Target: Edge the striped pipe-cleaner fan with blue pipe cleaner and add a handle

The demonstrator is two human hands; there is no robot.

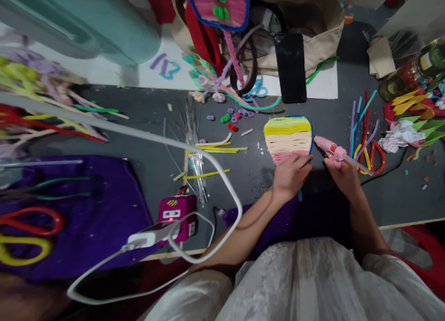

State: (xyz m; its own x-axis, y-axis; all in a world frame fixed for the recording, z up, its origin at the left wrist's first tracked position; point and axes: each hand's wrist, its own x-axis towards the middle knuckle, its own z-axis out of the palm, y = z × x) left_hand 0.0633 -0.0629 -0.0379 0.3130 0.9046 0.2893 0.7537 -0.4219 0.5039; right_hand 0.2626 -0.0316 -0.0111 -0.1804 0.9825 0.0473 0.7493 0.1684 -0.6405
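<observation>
A flat striped piece (288,138) in yellow, cream and pink lies on the grey table, with a blue strip along its top and right edge. My left hand (292,175) rests over its lower part, fingers closed at the blue strip by the right edge. In my right hand (342,175) is a pink glue gun (330,149), its tip close to the piece's upper right edge. A clear glue stick sticks out of the gun's back. The lower end of the striped piece is hidden under my left hand.
A phone (290,68) leans on a beige bag behind the piece. Scissors (377,157) and coloured stems lie at right. A purple power block (177,214) and white cable (222,172) are at left, near wires (198,172) and small coils. A teal container (128,28) stands back left.
</observation>
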